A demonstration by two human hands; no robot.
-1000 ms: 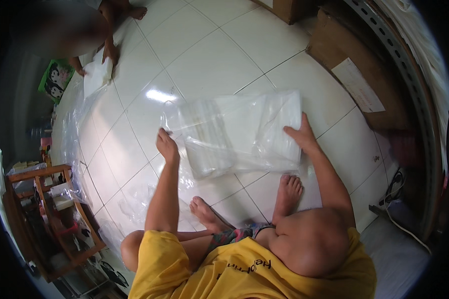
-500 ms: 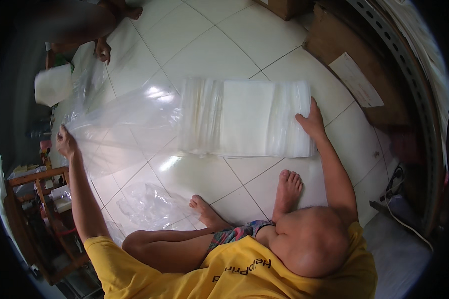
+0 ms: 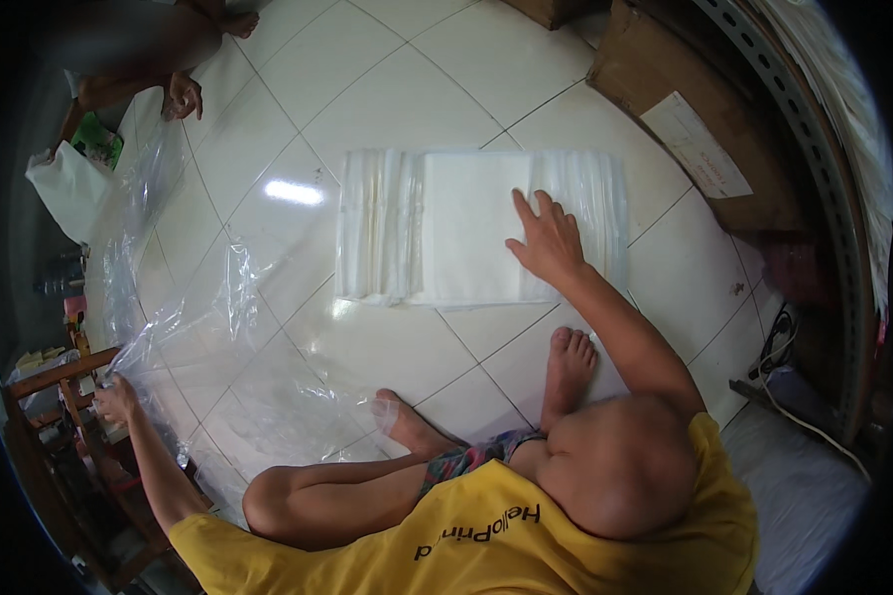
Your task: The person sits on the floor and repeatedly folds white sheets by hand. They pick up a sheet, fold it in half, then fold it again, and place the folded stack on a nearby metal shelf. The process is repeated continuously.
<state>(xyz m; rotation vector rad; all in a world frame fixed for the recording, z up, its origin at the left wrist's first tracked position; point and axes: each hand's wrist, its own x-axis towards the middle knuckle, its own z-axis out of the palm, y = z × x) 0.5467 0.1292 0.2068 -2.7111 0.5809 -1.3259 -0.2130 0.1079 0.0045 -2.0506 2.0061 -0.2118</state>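
Out at the left, my left hand (image 3: 117, 399) is closed on a clear plastic sheet (image 3: 238, 288), which droops in wrinkles toward my bent leg. My right hand (image 3: 548, 236) has its fingers spread over a stack of whitish plastic sleeves (image 3: 476, 228) on the floor; whether it touches them I cannot tell. The stack is wide, with rippled, translucent ends and a smoother white middle. On its left part, creased edges (image 3: 382, 226) lie side by side.
White tiles (image 3: 387, 99) make up the floor. A cardboard box (image 3: 665, 109) stands at the far right, beside a perforated metal rail (image 3: 764, 69). At the left is a wooden frame (image 3: 64, 375). A co-worker's hand (image 3: 182, 96) and a white sheet (image 3: 69, 188) show at the upper left.
My left hand has moved down and nearer with the clear sheet, which has come away from the stack. My right hand has shifted from the stack's right edge to over its middle.
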